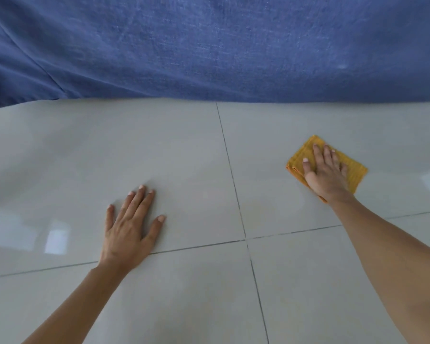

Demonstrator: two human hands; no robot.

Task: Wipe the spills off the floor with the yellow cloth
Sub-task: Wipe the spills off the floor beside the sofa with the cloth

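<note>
The fingers [329,155] of the right hand [325,175] lie flat and slightly spread on top of the yellow cloth [355,172], palm pressing it to the floor [189,145]; nothing is pinched or curled around it. The cloth is folded into a rough rectangle (its layered edge shows at the left side) and sits on the right of the scene, on the far right tile. The left hand [129,229] is also open, fingers extended and palm down on bare tile, near and to the left, well apart from the cloth. Dark grout lines cross between the two hands. A blue fabric [209,45] hangs along the far edge of the floor.
</note>
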